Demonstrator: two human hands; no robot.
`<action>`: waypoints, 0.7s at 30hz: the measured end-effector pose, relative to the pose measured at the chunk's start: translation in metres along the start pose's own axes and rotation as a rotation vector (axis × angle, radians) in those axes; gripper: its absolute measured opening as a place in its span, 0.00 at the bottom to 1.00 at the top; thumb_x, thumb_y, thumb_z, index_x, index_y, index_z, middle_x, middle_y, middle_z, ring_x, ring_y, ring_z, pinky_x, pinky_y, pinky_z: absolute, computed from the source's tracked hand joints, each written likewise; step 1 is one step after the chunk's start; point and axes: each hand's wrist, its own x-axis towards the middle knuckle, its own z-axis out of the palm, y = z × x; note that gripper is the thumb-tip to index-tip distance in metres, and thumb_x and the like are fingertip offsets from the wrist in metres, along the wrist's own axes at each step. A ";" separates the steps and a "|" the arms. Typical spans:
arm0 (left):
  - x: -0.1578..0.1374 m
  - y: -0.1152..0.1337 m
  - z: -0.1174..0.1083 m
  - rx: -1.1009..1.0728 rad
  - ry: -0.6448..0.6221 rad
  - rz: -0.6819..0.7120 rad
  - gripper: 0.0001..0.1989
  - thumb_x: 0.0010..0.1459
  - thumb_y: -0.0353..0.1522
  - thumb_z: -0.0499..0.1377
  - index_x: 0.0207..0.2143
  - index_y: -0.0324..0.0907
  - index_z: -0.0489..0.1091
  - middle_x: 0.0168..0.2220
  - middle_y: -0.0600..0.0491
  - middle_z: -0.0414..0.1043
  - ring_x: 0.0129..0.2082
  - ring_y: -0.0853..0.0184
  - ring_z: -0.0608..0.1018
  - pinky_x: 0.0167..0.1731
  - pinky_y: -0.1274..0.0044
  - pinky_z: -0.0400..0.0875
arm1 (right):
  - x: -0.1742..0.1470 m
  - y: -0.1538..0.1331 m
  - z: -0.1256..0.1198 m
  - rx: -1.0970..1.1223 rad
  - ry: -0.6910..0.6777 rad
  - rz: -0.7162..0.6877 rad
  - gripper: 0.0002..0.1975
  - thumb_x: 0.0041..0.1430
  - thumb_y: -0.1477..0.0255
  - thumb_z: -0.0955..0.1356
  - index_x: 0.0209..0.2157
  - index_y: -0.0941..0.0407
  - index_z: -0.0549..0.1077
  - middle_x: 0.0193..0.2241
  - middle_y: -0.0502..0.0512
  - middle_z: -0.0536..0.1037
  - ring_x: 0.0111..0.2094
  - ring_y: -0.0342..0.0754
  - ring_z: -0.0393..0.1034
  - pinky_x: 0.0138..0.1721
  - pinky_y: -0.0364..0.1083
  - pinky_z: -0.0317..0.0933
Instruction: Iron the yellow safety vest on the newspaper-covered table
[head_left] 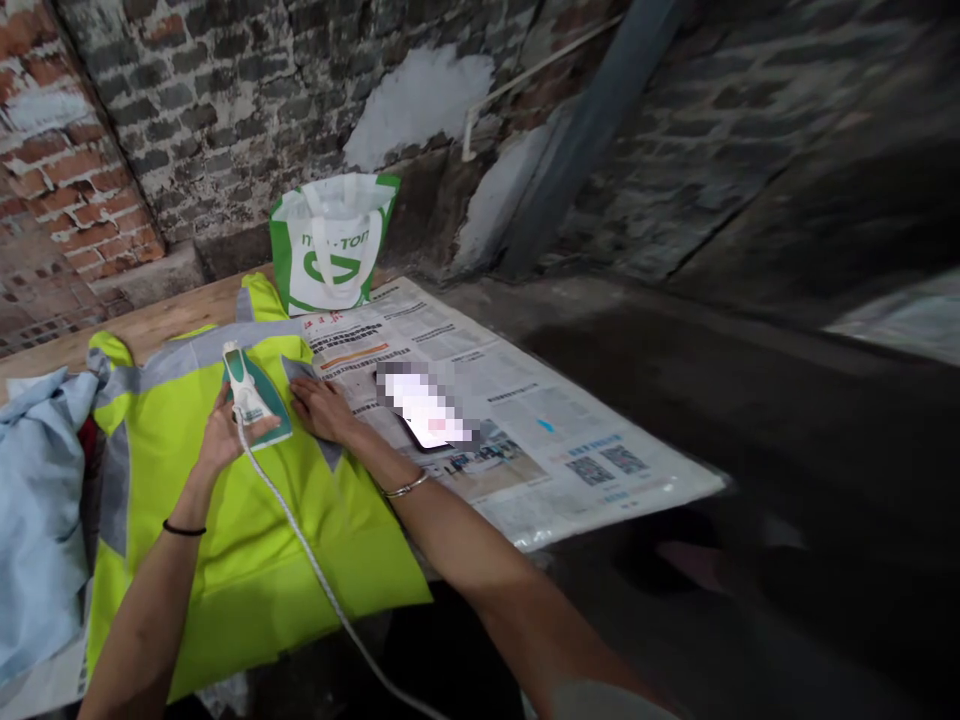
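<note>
My left hand [227, 428] is closed round the handle of a green and white iron [251, 390], its nose pointing away from me. The iron rests on a bright yellow high-visibility vest [247, 540] with grey reflective bands, spread over the table. A pale cord [300, 535] runs from the iron's rear down towards me. Just to the right of the iron, my right hand [322, 408] lies flat with fingers extended on the garment's right edge, by a grey band. A phone [424, 405] with a lit, blurred screen lies right of that hand.
Newspaper [517, 400] under a clear sheet covers the table's right side. A green and white tote bag [334, 245] stands at the back. Light blue cloth [37, 520] is heaped at the left. A brick wall [247, 100] rises behind, with a dark post [585, 130] on the right.
</note>
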 end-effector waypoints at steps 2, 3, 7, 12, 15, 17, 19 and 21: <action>0.004 0.003 -0.001 0.008 0.003 0.004 0.28 0.49 0.47 0.73 0.48 0.42 0.75 0.44 0.45 0.84 0.49 0.53 0.83 0.54 0.56 0.80 | 0.000 0.001 -0.001 0.005 0.000 0.003 0.22 0.72 0.68 0.62 0.63 0.57 0.74 0.65 0.65 0.74 0.67 0.59 0.64 0.68 0.61 0.53; 0.003 0.005 -0.002 0.012 0.004 0.005 0.28 0.49 0.46 0.73 0.48 0.43 0.75 0.43 0.46 0.84 0.49 0.53 0.83 0.54 0.56 0.80 | 0.000 0.001 -0.001 0.006 0.001 0.001 0.22 0.72 0.68 0.62 0.63 0.57 0.74 0.65 0.65 0.74 0.67 0.59 0.64 0.68 0.61 0.53; -0.032 0.010 -0.005 0.026 -0.014 0.025 0.28 0.49 0.46 0.73 0.51 0.45 0.76 0.45 0.47 0.83 0.50 0.51 0.83 0.54 0.55 0.80 | 0.001 0.000 -0.003 0.006 0.016 -0.012 0.21 0.72 0.68 0.63 0.62 0.55 0.74 0.64 0.65 0.74 0.66 0.59 0.65 0.67 0.61 0.54; -0.116 0.013 -0.010 0.089 -0.076 0.118 0.24 0.52 0.46 0.70 0.49 0.45 0.80 0.56 0.44 0.79 0.59 0.45 0.78 0.60 0.53 0.75 | 0.001 -0.002 -0.003 0.013 0.006 0.019 0.21 0.71 0.70 0.64 0.62 0.56 0.74 0.65 0.65 0.74 0.66 0.58 0.65 0.67 0.61 0.54; -0.158 0.011 -0.017 0.114 -0.052 0.118 0.23 0.51 0.45 0.71 0.48 0.49 0.81 0.59 0.45 0.78 0.64 0.43 0.74 0.60 0.53 0.76 | 0.001 -0.002 -0.001 0.014 -0.004 0.030 0.21 0.70 0.70 0.64 0.61 0.57 0.75 0.65 0.65 0.74 0.67 0.57 0.65 0.68 0.61 0.54; -0.171 0.008 -0.023 0.133 -0.054 0.107 0.19 0.51 0.45 0.71 0.45 0.52 0.83 0.56 0.47 0.80 0.65 0.43 0.74 0.60 0.53 0.77 | 0.001 0.000 0.001 0.019 0.001 0.021 0.21 0.70 0.70 0.64 0.62 0.55 0.74 0.65 0.64 0.74 0.67 0.56 0.65 0.68 0.61 0.54; -0.169 0.004 -0.032 0.146 -0.074 0.090 0.16 0.52 0.45 0.71 0.42 0.53 0.83 0.53 0.48 0.81 0.61 0.44 0.77 0.60 0.53 0.77 | 0.001 0.002 0.003 0.024 0.004 0.020 0.22 0.70 0.70 0.64 0.62 0.55 0.74 0.65 0.63 0.74 0.67 0.56 0.65 0.67 0.62 0.54; -0.154 -0.001 -0.039 0.140 -0.078 0.059 0.17 0.50 0.46 0.71 0.42 0.52 0.83 0.55 0.49 0.81 0.56 0.45 0.81 0.59 0.54 0.78 | 0.000 0.004 0.005 0.025 0.000 0.027 0.22 0.70 0.69 0.64 0.62 0.55 0.74 0.65 0.64 0.74 0.67 0.57 0.65 0.68 0.62 0.54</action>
